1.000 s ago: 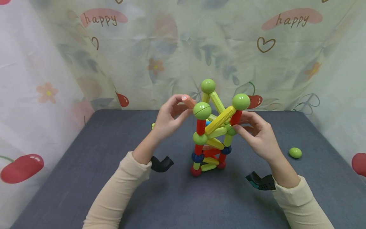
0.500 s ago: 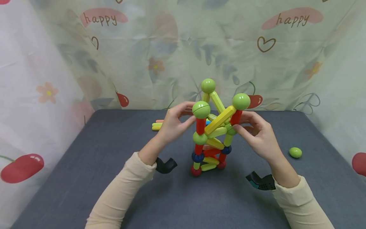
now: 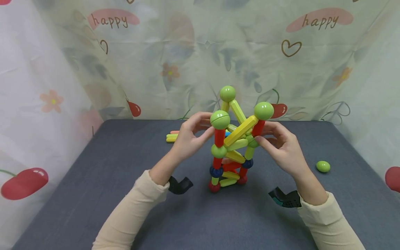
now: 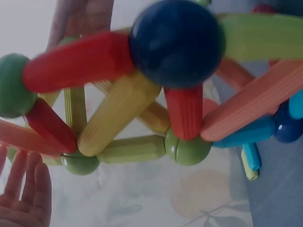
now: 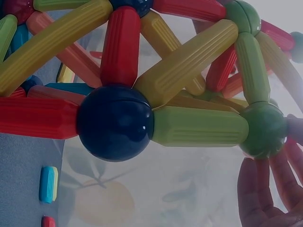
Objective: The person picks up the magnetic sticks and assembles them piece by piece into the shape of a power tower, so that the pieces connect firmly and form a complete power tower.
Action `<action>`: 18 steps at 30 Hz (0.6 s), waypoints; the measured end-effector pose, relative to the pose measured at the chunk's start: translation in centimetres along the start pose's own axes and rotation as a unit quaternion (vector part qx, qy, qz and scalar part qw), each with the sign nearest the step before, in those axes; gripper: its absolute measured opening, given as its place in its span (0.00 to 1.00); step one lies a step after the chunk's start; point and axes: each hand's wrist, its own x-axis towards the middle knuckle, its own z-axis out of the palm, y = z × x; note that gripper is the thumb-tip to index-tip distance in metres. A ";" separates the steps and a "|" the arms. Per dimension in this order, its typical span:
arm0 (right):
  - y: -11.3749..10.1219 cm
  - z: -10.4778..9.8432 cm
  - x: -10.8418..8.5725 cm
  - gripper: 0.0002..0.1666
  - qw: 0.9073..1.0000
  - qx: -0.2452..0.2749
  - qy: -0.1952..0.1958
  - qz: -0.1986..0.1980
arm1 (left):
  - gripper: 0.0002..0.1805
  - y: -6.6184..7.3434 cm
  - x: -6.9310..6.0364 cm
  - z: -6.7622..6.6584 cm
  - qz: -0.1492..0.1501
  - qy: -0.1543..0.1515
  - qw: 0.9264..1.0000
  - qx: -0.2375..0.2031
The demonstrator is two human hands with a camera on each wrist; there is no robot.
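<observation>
A tower of magnetic building sticks and balls (image 3: 237,133) stands on the dark table, with red balls at its base and green balls on top. Behind its upper left green ball (image 3: 220,119), my left hand (image 3: 194,136) has thumb and fingers drawn together. The left wrist view shows those fingertips at an orange stick (image 4: 31,139), which reaches a green ball (image 4: 80,164) of the frame. My right hand (image 3: 281,147) pinches a mid-level green ball (image 5: 265,130) on the tower's right side, below a red stick (image 3: 258,128). The left fingertips are hidden in the head view.
Loose yellow-green sticks (image 3: 171,138) lie at the back left, partly behind the left hand. One loose green ball (image 3: 323,166) rests on the right of the table (image 3: 250,222). Printed curtains (image 3: 200,62) hang behind and at both sides.
My left hand has moved slightly right and down, carrying the orange stick behind the upper left green ball. That ball has shifted slightly left. My right hand stays put.
</observation>
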 end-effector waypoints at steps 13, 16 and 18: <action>0.4 0.0 0.0 0.18 1.000 0.015 -0.005 0.004 | 0.25 0.2 -3.2 0.5 -0.007 -0.064 0.997 -0.036; 0.4 0.2 0.0 0.17 1.000 0.021 -0.009 0.017 | 0.23 0.4 -3.5 0.8 -0.018 -0.048 0.999 -0.019; 0.4 0.3 0.1 0.16 0.999 0.026 -0.014 0.022 | 0.22 0.7 -3.6 0.8 -0.023 -0.035 0.999 -0.008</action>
